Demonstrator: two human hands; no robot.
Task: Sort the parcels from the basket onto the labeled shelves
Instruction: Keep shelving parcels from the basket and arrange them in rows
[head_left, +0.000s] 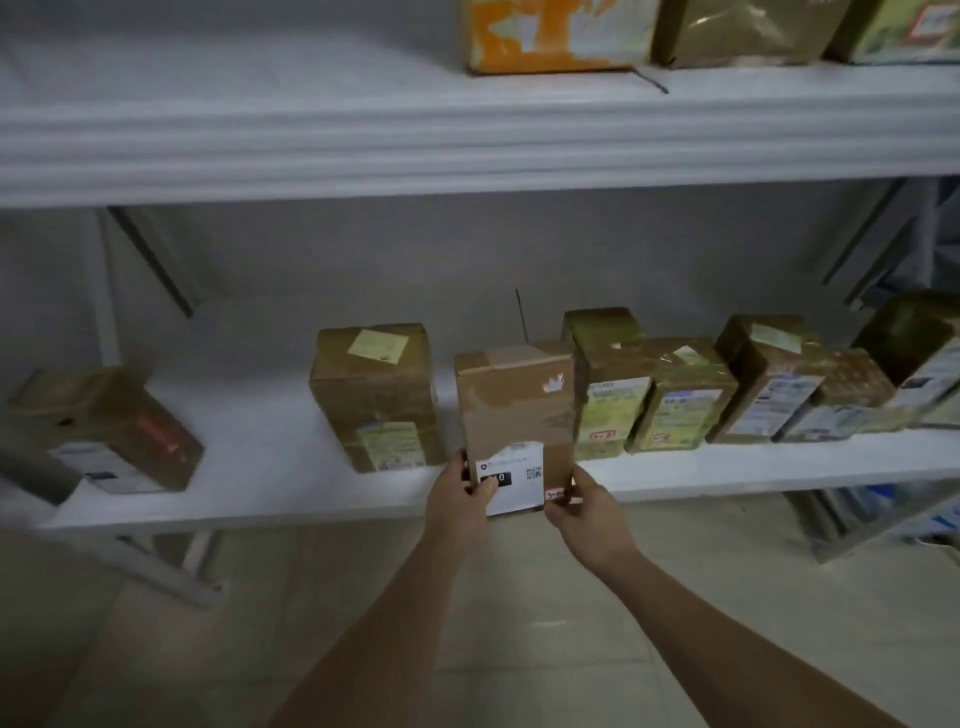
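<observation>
A brown cardboard parcel (514, 410) with a white label on its near end lies on the lower white shelf (270, 467), its near end over the shelf's front edge. My left hand (465, 496) grips the near left corner, thumb on the label. At the near right corner my right hand (584, 506) holds it too. The parcel sits between a taped brown box (376, 395) on its left and a row of several parcels (675, 395) on its right, touching the nearest one. No basket is in view.
Another box (111, 431) lies at the shelf's far left. The upper shelf (467, 145) carries an orange box (550, 36) and further parcels at the top right. Diagonal metal braces run behind the shelves. Tiled floor (519, 597) lies below.
</observation>
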